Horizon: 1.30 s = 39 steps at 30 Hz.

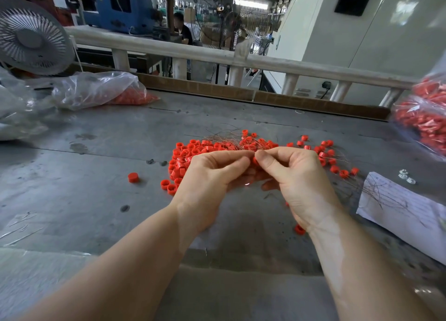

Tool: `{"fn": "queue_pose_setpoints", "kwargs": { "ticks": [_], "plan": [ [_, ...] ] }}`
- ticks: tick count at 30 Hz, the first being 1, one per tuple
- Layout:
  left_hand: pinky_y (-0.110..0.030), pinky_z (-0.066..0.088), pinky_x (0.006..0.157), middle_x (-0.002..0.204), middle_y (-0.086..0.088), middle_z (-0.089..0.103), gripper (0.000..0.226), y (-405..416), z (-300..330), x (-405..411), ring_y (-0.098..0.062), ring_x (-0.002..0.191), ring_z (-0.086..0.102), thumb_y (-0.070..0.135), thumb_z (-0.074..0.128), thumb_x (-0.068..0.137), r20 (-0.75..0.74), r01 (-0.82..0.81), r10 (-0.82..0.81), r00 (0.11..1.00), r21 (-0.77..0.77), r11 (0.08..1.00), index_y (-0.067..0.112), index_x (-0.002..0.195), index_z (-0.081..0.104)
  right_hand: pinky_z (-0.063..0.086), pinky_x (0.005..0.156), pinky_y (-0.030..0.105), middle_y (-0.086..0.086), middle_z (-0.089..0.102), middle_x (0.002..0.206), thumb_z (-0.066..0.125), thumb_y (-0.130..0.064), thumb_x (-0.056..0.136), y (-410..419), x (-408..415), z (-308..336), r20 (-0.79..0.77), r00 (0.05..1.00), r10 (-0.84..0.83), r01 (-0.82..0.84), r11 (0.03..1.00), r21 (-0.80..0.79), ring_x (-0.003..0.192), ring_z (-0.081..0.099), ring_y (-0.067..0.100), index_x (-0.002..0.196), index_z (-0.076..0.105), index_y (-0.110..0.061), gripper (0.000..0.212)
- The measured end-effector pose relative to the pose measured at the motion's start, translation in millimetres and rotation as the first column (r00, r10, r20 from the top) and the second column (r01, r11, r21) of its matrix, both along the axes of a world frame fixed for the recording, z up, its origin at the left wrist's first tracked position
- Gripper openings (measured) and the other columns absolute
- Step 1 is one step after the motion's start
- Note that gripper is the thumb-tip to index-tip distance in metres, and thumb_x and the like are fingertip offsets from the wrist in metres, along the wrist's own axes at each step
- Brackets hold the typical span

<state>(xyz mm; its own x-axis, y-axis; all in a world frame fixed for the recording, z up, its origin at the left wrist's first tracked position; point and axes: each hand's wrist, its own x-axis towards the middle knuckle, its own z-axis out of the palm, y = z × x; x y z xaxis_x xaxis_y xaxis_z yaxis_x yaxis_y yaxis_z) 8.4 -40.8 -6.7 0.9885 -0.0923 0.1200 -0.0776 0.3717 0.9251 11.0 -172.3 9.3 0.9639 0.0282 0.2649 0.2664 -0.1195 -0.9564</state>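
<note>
Red cap [255,161] — left hand [212,173], right hand [296,176] pinch it

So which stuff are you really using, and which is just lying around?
In use: small red plastic cap pinched between left hand and right hand; pile of red plastic caps; thin bare wires.
Lying about: white round fan; clear plastic bag of red caps; lined paper sheet.

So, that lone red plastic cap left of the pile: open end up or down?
Down. The lone round red plastic cap shows a solid flat top, while nearby caps show hollow mouths.
</note>
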Motion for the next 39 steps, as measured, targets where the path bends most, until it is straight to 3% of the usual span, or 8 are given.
{"fn": "queue_pose_setpoints", "kwargs": {
  "ticks": [5,10,14,17,20,29,35,39],
  "plan": [
    [-0.015,0.053,0.064,0.075,-0.004,0.074,0.016,0.5,-3.0,-1.8,-0.011,0.069,0.070,-0.002,0.064,0.082,0.118,-0.143,0.123,0.985,0.178,0.974,0.012,0.084,0.072,0.045,0.045,0.017,0.002,0.069,0.061,0.064,-0.013,0.087,3.2,-0.7,-3.4,0.015,1.000,0.005,-0.004,0.996,-0.089,0.057,0.064,0.011,0.069,0.071,-0.019,0.020],
    [-0.012,0.051,0.061,0.070,0.004,0.073,0.016,1.0,-3.2,-3.2,-0.004,0.065,0.067,0.003,0.069,0.079,0.202,-0.186,0.138,0.970,0.238,0.954,0.019,0.076,0.072,0.044,0.044,0.017,0.004,0.067,0.063,0.067,-0.015,0.084,4.8,-1.9,-3.9,-0.033,0.999,0.015,-0.017,0.998,-0.068,0.056,0.062,0.008,0.071,0.071,-0.013,0.014],
    [-0.010,0.047,0.056,0.065,0.006,0.070,0.013,0.6,-4.0,-2.3,0.000,0.061,0.064,0.005,0.069,0.078,0.201,-0.148,0.105,0.974,0.214,0.965,0.018,0.076,0.071,0.043,0.042,0.017,0.000,0.065,0.057,0.071,-0.017,0.076,3.5,-0.8,-1.8,-0.143,0.989,0.043,-0.036,0.998,0.051,0.051,0.060,0.007,0.073,0.068,-0.007,0.011],
    [-0.013,0.049,0.057,0.065,0.005,0.068,0.006,0.8,-5.3,-0.9,-0.004,0.062,0.064,0.013,0.072,0.072,0.169,-0.093,0.063,0.984,0.173,0.981,0.017,0.077,0.068,0.043,0.041,0.015,0.000,0.064,0.055,0.071,-0.028,0.062,2.9,-0.5,0.7,-0.240,0.965,0.104,-0.071,0.987,0.143,0.048,0.059,0.005,0.071,0.066,-0.008,0.023],
    [-0.016,0.050,0.056,0.064,0.005,0.065,0.020,1.0,-7.3,0.5,-0.006,0.060,0.062,0.024,0.070,0.062,0.143,-0.052,0.031,0.989,0.145,0.988,0.014,0.078,0.063,0.043,0.040,0.014,0.001,0.062,0.053,0.070,-0.027,0.057,1.5,-0.4,2.0,-0.285,0.944,0.165,-0.105,0.971,0.216,0.045,0.057,0.005,0.068,0.065,-0.008,0.022],
    [-0.018,0.050,0.054,0.062,0.003,0.063,0.019,0.4,-8.4,1.3,-0.007,0.058,0.060,0.027,0.070,0.063,0.130,-0.005,-0.013,0.991,0.135,0.991,0.015,0.074,0.060,0.040,0.040,0.013,0.000,0.061,0.050,0.068,-0.020,0.061,1.6,0.3,1.2,-0.176,0.974,0.141,-0.098,0.967,0.233,0.041,0.051,0.003,0.063,0.062,-0.006,0.015],
    [-0.019,0.051,0.055,0.066,0.001,0.064,0.005,-0.7,-8.6,1.9,-0.009,0.060,0.061,0.008,0.066,0.081,0.113,-0.007,-0.005,0.994,0.112,0.994,0.012,0.080,0.063,0.039,0.039,0.014,0.001,0.060,0.050,0.070,-0.025,0.061,5.2,0.5,-3.2,-0.200,0.975,0.095,-0.043,0.968,0.247,0.042,0.052,0.004,0.060,0.066,-0.012,0.013],
    [-0.022,0.051,0.058,0.074,-0.003,0.064,0.016,3.3,-6.4,2.1,-0.015,0.068,0.062,0.002,0.070,0.075,0.101,0.027,-0.037,0.994,0.100,0.995,0.016,0.081,0.067,0.025,0.030,0.013,-0.001,0.053,0.049,0.070,-0.028,0.062,3.2,1.4,-2.9,-0.261,0.953,0.151,-0.082,0.963,0.258,0.038,0.040,0.003,0.060,0.066,-0.014,0.015]
  ]
}}
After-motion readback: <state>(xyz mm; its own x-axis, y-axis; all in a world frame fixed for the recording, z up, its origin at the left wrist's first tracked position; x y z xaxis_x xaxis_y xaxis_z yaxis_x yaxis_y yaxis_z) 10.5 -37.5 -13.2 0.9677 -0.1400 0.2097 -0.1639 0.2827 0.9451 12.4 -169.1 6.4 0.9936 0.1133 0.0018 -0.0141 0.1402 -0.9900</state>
